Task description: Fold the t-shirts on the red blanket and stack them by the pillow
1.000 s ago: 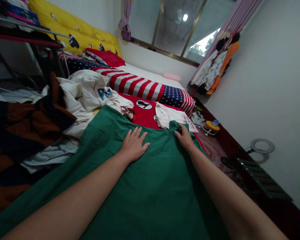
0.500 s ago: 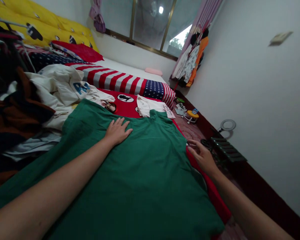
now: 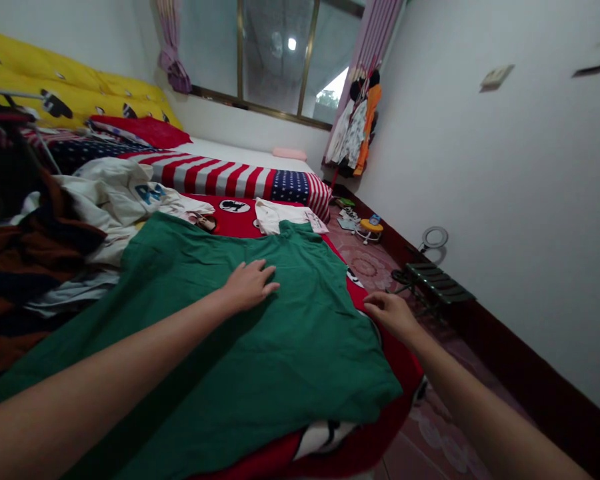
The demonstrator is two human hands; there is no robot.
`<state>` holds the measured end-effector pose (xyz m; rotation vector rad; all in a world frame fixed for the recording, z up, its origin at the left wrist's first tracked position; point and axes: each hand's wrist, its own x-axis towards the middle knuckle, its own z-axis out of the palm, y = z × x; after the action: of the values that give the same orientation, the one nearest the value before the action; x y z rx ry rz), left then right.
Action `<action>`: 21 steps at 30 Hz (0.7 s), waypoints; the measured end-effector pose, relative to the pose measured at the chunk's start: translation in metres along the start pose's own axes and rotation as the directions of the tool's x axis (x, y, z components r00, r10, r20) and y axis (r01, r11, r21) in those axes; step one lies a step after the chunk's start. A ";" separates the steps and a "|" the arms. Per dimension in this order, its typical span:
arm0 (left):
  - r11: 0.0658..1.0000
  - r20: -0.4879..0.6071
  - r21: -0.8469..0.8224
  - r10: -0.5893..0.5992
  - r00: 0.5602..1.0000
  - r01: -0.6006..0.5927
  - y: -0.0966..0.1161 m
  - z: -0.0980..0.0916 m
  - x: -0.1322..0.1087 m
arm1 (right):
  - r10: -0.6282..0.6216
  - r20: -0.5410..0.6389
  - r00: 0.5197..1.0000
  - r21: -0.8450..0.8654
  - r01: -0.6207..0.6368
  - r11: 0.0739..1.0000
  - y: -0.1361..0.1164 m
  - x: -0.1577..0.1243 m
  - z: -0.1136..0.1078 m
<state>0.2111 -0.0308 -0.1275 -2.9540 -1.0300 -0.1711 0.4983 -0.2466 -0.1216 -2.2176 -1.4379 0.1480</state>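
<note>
Beyond my fingers, a bed with a star-and-stripe cover (image 3: 220,177) stands under the window (image 3: 275,60). Ahead and left of my left hand (image 3: 251,285), a crumpled white garment (image 3: 110,190) carries blue lettering (image 3: 151,193); I read an R, the rest is lost in folds. That hand is palm down, fingers loosely spread, gripping nothing, over the green garment (image 3: 280,360), which lies spread beneath it on red cloth (image 3: 400,368). My right hand (image 3: 395,317) bends inward beside the green edge, fingertips nearly meeting the thumb; I can't tell whether they pinch anything.
</note>
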 end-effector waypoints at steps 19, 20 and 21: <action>0.989 -0.018 -0.078 0.127 0.992 -0.128 -0.022 0.024 -0.053 | 0.231 -0.057 0.971 -0.300 -0.238 0.924 -0.019 0.032 0.013; 0.991 -0.022 -0.072 0.113 0.993 -0.115 -0.023 0.024 -0.056 | 0.216 -0.080 0.973 -0.298 -0.230 0.927 -0.022 0.034 0.012; 0.994 -0.032 -0.066 0.089 0.996 -0.091 -0.022 0.023 -0.057 | 0.189 -0.104 0.976 -0.292 -0.212 0.933 -0.027 0.035 0.013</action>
<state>0.1551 -0.0475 -0.1575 -3.0403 -0.9037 -0.2522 0.4872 -0.2026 -0.1148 -2.5879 -1.2591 -0.0935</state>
